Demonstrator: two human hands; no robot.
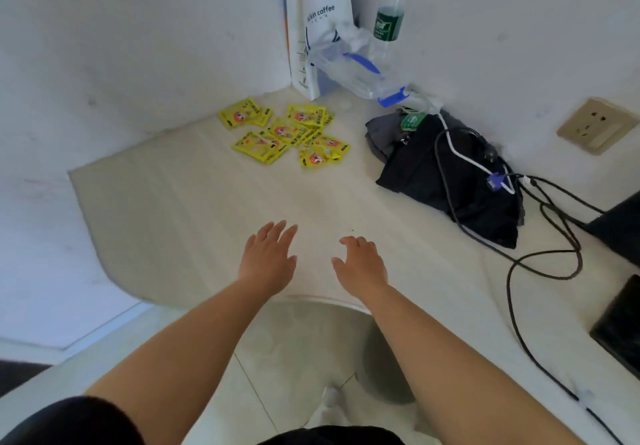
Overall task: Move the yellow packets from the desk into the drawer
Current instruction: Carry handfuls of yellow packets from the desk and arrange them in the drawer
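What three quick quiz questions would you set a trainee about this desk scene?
1. True or false: the left hand and the right hand are both open and hold nothing.
2. What stands in the corner behind the yellow packets? A: a kettle. B: a white paper bag. C: a lamp.
3. Fill in: the dark cloth bundle lies to the packets' ____.
Key: 1 true. 2 B. 3 right.
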